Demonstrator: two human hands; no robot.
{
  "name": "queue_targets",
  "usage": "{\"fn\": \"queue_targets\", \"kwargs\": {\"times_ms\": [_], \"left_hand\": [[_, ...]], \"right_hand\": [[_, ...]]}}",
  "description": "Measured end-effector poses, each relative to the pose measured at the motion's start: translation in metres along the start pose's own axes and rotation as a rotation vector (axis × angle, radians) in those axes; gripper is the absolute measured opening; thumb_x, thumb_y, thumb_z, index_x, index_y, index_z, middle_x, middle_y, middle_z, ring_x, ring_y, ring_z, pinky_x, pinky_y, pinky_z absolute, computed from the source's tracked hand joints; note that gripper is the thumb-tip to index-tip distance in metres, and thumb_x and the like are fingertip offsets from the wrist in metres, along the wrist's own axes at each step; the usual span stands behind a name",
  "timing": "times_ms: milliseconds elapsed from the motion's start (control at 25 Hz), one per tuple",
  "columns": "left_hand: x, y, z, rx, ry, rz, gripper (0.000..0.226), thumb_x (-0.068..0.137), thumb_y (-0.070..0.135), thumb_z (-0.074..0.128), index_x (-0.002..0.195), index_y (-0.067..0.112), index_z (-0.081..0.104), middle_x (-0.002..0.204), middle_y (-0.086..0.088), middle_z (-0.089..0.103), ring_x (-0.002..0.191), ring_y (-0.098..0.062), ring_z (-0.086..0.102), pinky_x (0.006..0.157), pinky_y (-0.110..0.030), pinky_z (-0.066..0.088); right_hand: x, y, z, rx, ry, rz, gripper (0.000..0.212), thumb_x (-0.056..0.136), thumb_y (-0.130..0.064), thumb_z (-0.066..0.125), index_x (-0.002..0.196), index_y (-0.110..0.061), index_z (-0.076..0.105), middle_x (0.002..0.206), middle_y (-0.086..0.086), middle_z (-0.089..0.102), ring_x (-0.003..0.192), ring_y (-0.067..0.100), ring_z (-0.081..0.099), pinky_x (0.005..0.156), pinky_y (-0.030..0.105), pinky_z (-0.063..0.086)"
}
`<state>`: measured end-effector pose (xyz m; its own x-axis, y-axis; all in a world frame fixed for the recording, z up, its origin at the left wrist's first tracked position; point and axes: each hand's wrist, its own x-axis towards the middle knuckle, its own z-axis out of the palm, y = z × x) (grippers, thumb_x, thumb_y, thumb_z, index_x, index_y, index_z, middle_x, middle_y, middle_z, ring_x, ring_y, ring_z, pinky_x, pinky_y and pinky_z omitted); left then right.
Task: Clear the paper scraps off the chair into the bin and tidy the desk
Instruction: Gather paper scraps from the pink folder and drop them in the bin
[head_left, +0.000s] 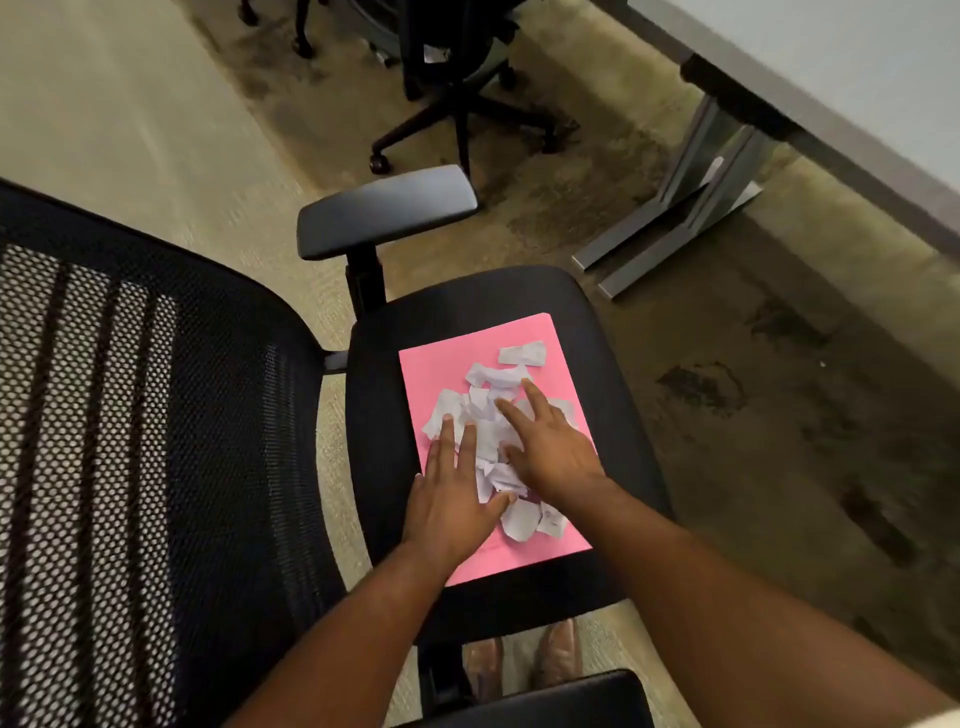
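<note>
Left hand and right hand both flat, fingers spread, gripping nothing. Paper scraps heaped between and under them, on pink sheet on chair seat.

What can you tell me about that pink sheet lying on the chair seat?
The pink sheet is a flat, smooth rectangle, paper or thin card by its look. It lies flat on the black chair seat, turned at a slant to the seat's edges. A loose heap of white paper scraps covers its middle. The left hand and right hand rest spread on the scraps and sheet, hiding part of it.
</note>
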<state>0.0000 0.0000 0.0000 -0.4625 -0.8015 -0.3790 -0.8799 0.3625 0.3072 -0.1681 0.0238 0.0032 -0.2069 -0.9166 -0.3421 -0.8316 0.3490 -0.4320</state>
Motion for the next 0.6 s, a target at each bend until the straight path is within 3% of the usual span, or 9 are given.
{"fn": "queue_targets", "kwargs": {"times_ms": [200, 320, 400, 520, 600], "left_hand": [[0.005, -0.006, -0.003, -0.020, 0.086, -0.040, 0.095, 0.086, 0.079, 0.039, 0.156, 0.037, -0.010, 0.169, 0.005, -0.013, 0.156, -0.024, 0.003, 0.118, -0.056, 0.026], [0.015, -0.002, -0.010, -0.060, 0.098, -0.115, 0.096, 0.087, 0.076, 0.046, 0.157, 0.036, -0.005, 0.169, 0.001, -0.013, 0.156, -0.028, 0.000, 0.119, -0.057, 0.023], [0.025, 0.004, -0.015, -0.101, 0.081, -0.183, 0.097, 0.086, 0.072, 0.053, 0.157, 0.037, -0.003, 0.169, -0.001, -0.011, 0.156, -0.031, 0.003, 0.117, -0.058, 0.028], [0.039, 0.010, -0.020, -0.132, 0.033, -0.206, 0.097, 0.085, 0.064, 0.063, 0.157, 0.038, 0.003, 0.169, -0.003, -0.007, 0.154, -0.034, 0.012, 0.110, -0.053, 0.042], [0.047, 0.014, -0.023, -0.083, -0.002, -0.174, 0.095, 0.085, 0.062, 0.065, 0.157, 0.038, 0.007, 0.169, -0.004, -0.007, 0.152, -0.036, 0.017, 0.103, -0.048, 0.047]], "right_hand": [[0.008, 0.002, 0.012, 0.003, -0.032, 0.028, 0.051, 0.092, -0.030, 0.069, 0.138, -0.030, 0.049, 0.151, 0.001, 0.038, 0.125, 0.027, 0.050, 0.096, 0.040, 0.055], [0.008, 0.001, 0.007, 0.318, -0.046, 0.153, 0.026, 0.099, -0.036, 0.054, 0.125, -0.032, 0.051, 0.131, -0.004, 0.054, 0.104, 0.017, 0.060, 0.090, 0.036, 0.056], [0.010, 0.000, 0.002, 0.405, -0.013, 0.183, 0.019, 0.100, -0.033, 0.052, 0.119, -0.030, 0.051, 0.118, -0.008, 0.056, 0.094, 0.015, 0.061, 0.076, 0.025, 0.055], [0.004, 0.001, -0.006, 0.405, 0.017, 0.206, 0.021, 0.099, -0.027, 0.058, 0.120, -0.028, 0.055, 0.106, -0.020, 0.046, 0.082, 0.005, 0.056, 0.055, 0.002, 0.039], [-0.003, 0.006, -0.010, 0.350, 0.076, 0.172, 0.024, 0.098, -0.023, 0.062, 0.121, -0.026, 0.060, 0.112, -0.017, 0.045, 0.081, 0.003, 0.051, 0.063, 0.000, 0.037]]}}
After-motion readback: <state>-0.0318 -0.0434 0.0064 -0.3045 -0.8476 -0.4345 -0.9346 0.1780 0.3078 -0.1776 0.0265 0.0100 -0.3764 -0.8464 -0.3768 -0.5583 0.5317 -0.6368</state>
